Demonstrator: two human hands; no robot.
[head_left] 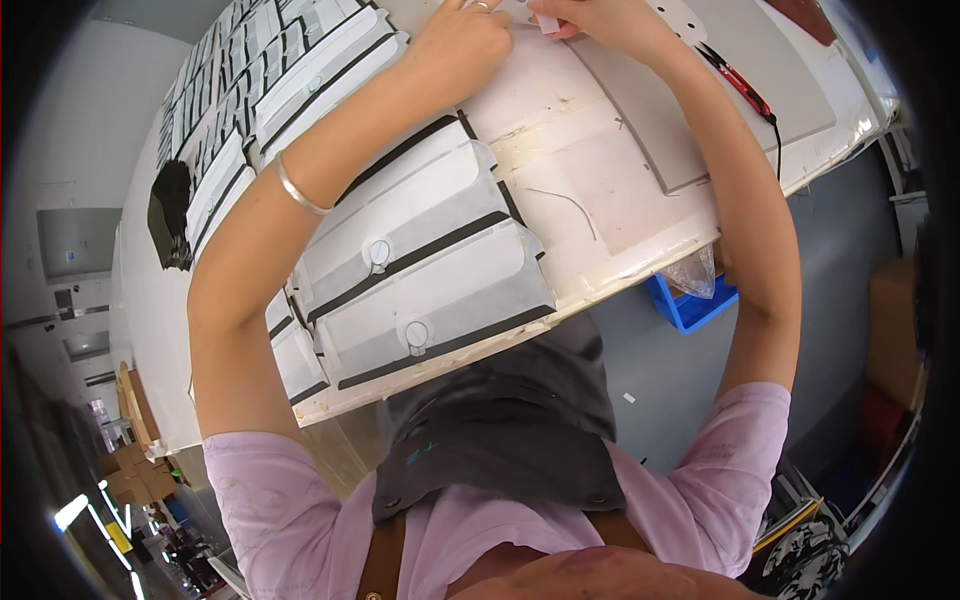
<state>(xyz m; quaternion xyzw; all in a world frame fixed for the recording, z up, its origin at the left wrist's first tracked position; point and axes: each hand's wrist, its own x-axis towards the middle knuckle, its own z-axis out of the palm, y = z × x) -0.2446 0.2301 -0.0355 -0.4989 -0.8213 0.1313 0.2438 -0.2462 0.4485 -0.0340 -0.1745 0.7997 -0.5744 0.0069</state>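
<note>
At the top edge of the head view, my right hand [600, 22] pinches a small white piece [546, 22] between thumb and fingers. Beside it, my left hand [462, 48], with a ring on one finger, is curled closed; its fingertips run out of the picture, so what they hold is hidden. Both hands are over the far part of the white table [575, 150]. Under and left of my left forearm lie flat white translucent pieces [440, 300] with black edge strips and round clear tabs. A grey board [690, 150] lies beneath my right forearm.
Red-handled snips [745, 85] with a dark cord rest on the grey board. Rows of similar white pieces [230, 90] cover the table's left side, by a dark stack [172, 215]. A blue bin [690, 312] with clear plastic stands below the table edge. A loose thread [570, 200] lies mid-table.
</note>
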